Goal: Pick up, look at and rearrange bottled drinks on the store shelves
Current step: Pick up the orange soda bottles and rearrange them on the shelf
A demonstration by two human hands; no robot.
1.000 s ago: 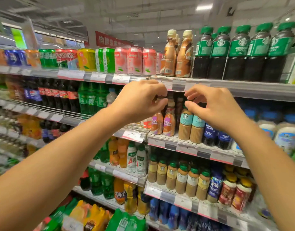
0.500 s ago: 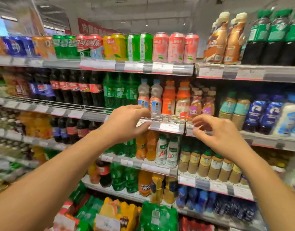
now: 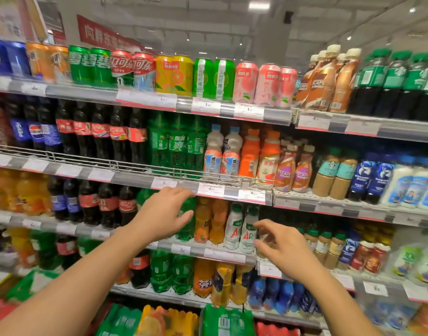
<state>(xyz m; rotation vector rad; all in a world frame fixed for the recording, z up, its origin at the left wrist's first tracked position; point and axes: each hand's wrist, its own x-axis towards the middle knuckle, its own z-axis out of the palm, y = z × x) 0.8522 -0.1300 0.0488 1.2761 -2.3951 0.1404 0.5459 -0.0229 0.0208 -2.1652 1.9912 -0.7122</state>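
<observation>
I had both hands out in front of the third shelf down, neither yet holding a bottle. My left hand point(image 3: 163, 214) was spread, fingers loosely fanned, in front of the green plastic soda bottle point(image 3: 187, 221) that stood just left of the two orange plastic soda bottles point(image 3: 209, 221). My right hand point(image 3: 284, 248) was half-curled and empty, thumb and fingers apart, just beside the pair of white plastic milk-drink bottles with green caps point(image 3: 241, 229) at the right end of that row. I could not tell whether either hand was touching a bottle; the frame was smeared.

To do the pick cleanly, I judged I should close around a bottle's waist, below the shoulder, and draw it straight forward under the grey price-tag rail point(image 3: 230, 194) of the shelf above before lifting. The neighbours stood touching, so a sideways pull would likely topple them.
</observation>
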